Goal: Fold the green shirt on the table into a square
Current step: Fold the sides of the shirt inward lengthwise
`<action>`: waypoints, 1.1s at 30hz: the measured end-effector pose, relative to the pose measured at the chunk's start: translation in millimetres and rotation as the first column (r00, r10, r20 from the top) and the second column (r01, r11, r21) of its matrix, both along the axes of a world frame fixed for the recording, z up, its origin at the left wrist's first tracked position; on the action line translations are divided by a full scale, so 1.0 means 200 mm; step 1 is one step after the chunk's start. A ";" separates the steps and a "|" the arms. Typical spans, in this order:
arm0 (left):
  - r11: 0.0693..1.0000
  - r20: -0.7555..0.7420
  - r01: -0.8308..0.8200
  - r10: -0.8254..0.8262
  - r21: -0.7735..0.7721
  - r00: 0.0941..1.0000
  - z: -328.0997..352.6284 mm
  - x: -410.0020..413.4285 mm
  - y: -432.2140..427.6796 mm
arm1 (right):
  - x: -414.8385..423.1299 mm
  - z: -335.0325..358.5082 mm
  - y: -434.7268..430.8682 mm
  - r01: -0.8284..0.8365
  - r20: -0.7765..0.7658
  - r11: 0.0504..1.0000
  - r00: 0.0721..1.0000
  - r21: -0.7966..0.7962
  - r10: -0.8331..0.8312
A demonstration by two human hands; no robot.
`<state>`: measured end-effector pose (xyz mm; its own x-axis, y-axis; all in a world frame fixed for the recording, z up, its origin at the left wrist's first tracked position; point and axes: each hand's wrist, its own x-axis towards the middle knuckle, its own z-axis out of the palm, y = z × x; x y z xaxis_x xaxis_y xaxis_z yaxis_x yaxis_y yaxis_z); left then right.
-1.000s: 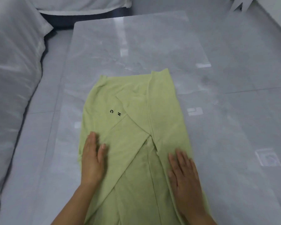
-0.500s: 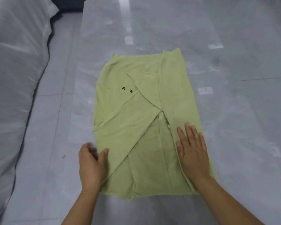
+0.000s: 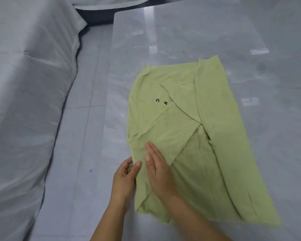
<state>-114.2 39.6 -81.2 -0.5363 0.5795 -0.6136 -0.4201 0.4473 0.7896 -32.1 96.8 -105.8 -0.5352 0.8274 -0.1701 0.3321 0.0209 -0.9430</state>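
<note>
The green shirt (image 3: 215, 136) lies flat on the glossy grey table (image 3: 181, 32), both sides folded inward into a long strip, with small black letters near its upper left. My left hand (image 3: 124, 180) is at the shirt's left edge, thumb and fingers pinching the cloth there. My right hand (image 3: 159, 169) lies flat on the shirt just beside it, fingers together and pointing up-left, pressing the folded flap down.
A large piece of furniture under a pale grey cover (image 3: 24, 101) runs along the left side, with a strip of grey floor (image 3: 80, 136) between it and the table. The table's left edge passes close to my left hand.
My right hand has crossed from the shirt's right side to the left edge, beside my left hand. My left hand has closed its pinch on the edge. The view has shifted left.
</note>
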 end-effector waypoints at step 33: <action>0.988 -0.367 -0.042 0.096 0.151 0.925 -0.25 0.08 -0.08 | -0.89 -0.07 1.20 0.025 0.550 0.954 0.812 0.300 -0.195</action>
<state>-98.7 24.3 -130.5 -0.7521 0.5970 -0.2791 -0.1101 0.3037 0.9464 -210.1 336.5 -120.4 -0.3147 0.9322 -0.1786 0.8199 0.1722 -0.5460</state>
